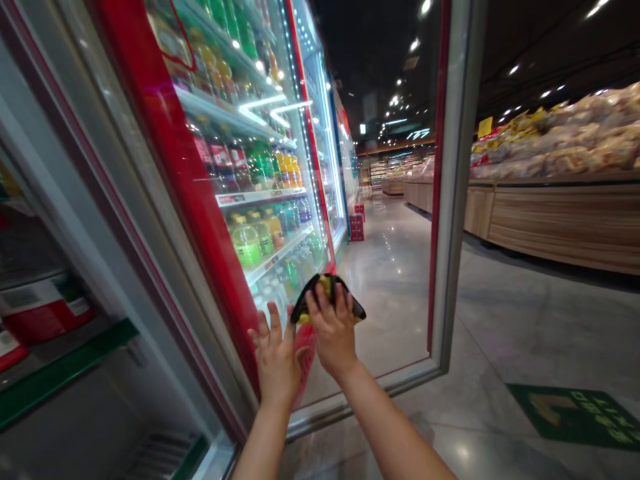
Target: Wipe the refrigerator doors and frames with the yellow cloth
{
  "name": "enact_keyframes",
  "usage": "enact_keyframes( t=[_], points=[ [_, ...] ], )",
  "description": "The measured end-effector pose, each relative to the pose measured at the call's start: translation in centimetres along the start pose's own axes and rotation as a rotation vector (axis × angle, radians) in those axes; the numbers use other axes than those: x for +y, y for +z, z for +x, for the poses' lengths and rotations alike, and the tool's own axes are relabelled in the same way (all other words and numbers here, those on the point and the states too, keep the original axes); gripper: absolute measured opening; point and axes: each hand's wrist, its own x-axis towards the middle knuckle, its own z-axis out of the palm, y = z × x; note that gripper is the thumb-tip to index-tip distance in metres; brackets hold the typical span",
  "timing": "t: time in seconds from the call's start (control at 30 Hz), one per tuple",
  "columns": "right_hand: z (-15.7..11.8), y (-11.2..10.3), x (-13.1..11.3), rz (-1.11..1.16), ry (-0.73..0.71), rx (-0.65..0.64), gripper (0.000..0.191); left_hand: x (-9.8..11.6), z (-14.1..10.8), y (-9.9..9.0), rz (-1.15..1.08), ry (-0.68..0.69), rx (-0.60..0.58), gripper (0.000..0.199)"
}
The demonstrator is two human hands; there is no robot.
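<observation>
Polished grey floor [493, 337] runs through a dim supermarket under a dark ceiling dotted with small bright lights, with a green sign [575, 417] set flat on it at the lower right. Beyond, a curved wood-panelled display stand [565, 217] carries a heap of bagged goods [575, 143], too blurred to identify, and farther down the aisle stand red boxes [357, 227]. Nearer, a metal-framed glass door [397, 320] with a red border stands ajar, tilted across the view; bottled drinks [250, 240] on lit shelves show through or in its glass. At the far left, a green-edged shelf [70, 367] sits inside a cabinet. Both hands are raised at the lower part of the pane, side by side. Under the outstretched fingers of the right hand [335, 333] lies a black-and-yellow cloth [329, 287], spread against the glass and covered rather than gripped. Just beside it, the left hand [277, 370] has its fingers parted and holds nothing visible; whether its fingertips touch the pane cannot be told.
</observation>
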Motion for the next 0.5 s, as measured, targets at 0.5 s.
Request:
enact_keyframes(
  t=[0.5],
  points=[
    [-6.0,0.4,8.9,0.04,0.652,0.142,0.087,0.0,0.7,0.7,-0.002,-0.001,-0.003,0.115]
  ],
)
